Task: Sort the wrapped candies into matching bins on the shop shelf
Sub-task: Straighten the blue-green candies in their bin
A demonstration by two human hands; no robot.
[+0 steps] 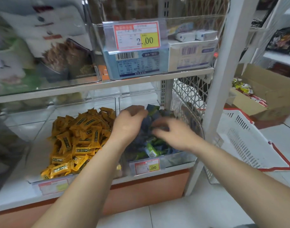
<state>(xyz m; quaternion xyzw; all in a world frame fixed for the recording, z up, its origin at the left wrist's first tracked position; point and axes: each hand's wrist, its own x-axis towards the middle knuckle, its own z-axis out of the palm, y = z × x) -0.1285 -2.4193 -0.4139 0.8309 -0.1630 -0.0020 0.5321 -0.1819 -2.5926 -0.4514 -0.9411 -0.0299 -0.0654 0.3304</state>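
Note:
Two clear bins stand side by side on the bottom shelf. The left bin [42, 179] holds a heap of yellow-orange wrapped candies [76, 140]. The right bin [178, 159] holds dark blue candies [137, 142] mixed with green ones [151, 149]. Both my hands are inside the right bin. My left hand [127, 125] curls over the blue pile, fingers bent down into the wrappers. My right hand [172, 131] is blurred, its fingers pinched among blue candies; what each hand holds is hidden.
A price tag [146, 167] hangs on the right bin's front. The shelf above [108, 83] carries boxed goods and a large price label [136, 35]. A white plastic basket with red trim [249, 140] leans right of the white upright post [221, 76]. A cardboard box [264, 94] stands behind.

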